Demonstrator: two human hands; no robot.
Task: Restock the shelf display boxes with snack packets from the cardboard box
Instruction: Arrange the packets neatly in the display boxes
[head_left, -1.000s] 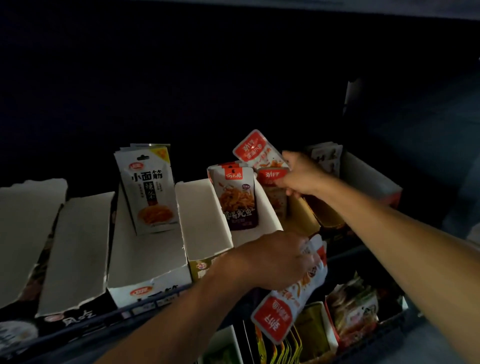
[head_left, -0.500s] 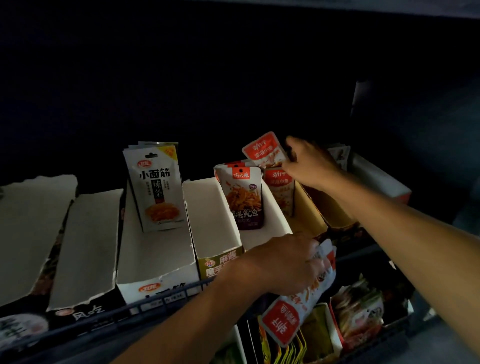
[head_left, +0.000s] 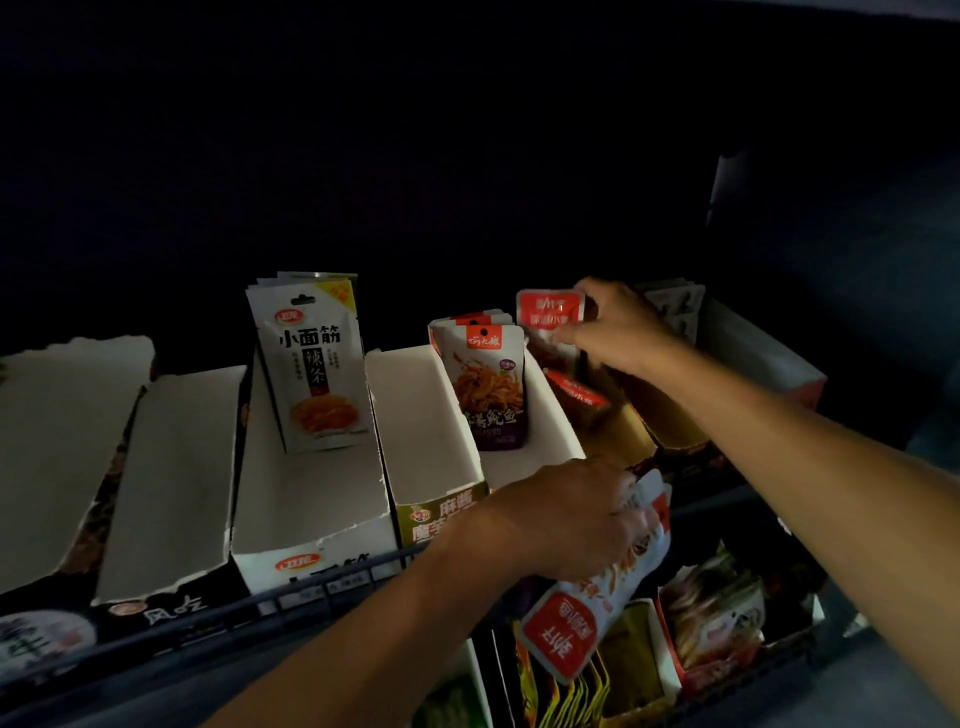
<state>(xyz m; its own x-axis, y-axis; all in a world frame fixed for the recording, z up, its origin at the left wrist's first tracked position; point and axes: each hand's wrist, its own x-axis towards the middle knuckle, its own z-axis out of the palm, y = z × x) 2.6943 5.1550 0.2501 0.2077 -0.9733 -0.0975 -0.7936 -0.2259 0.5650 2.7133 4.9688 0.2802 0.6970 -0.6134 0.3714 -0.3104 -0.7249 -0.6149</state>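
Observation:
My right hand (head_left: 615, 325) pinches the top of a red-and-white snack packet (head_left: 550, 307) standing upright at the back of a brown display box (head_left: 631, 431). A second red-labelled packet (head_left: 576, 392) leans in front of it in the same box. My left hand (head_left: 574, 519) grips a bunch of the same red-and-white packets (head_left: 582, 618), hanging upside down in front of the shelf edge. The cardboard box is not in view.
White display boxes line the shelf: one with yellow-topped packets (head_left: 311, 364), a narrow one (head_left: 426, 441) with none showing, one with purple-bottomed packets (head_left: 485, 387). A dark wire rail (head_left: 311, 587) fronts the shelf. A lower shelf holds more snacks (head_left: 717, 618). The back is dark.
My right hand has stood the red packet upright at the back of the brown box and moved up to its top edge. My left hand keeps holding its bunch.

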